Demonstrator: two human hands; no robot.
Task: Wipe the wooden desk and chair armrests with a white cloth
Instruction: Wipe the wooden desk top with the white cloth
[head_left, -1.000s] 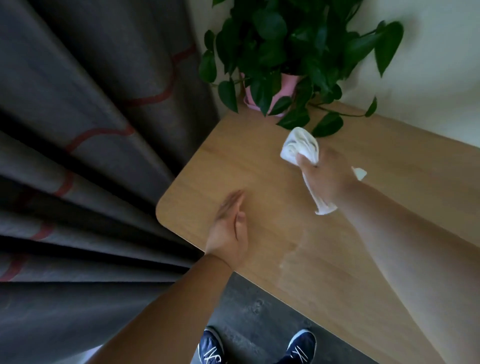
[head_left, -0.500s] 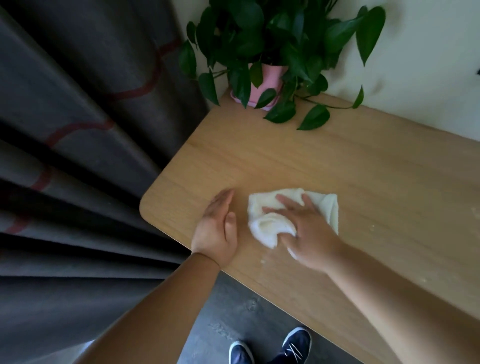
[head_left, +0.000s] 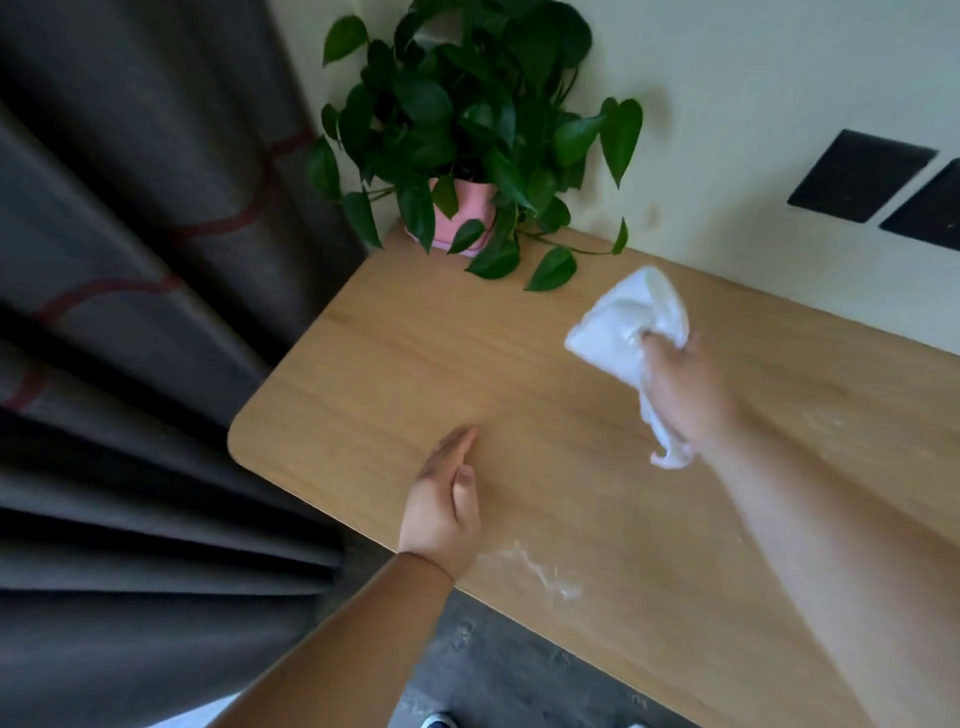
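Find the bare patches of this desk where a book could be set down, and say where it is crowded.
The wooden desk is bare between the left hand, its rounded corner and the potted plant. Another free strip lies between the two hands. It is crowded at the back corner under the trailing leaves, and where the right hand holds the white cloth. Whitish smears mark the near edge.

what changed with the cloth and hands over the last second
The right hand kept its grip on the white cloth and swept it from near the plant toward the person, close to the left hand, then back out to the far side of the desk, right of the potted plant. The left hand stayed flat near the desk's front corner; nothing was let go.
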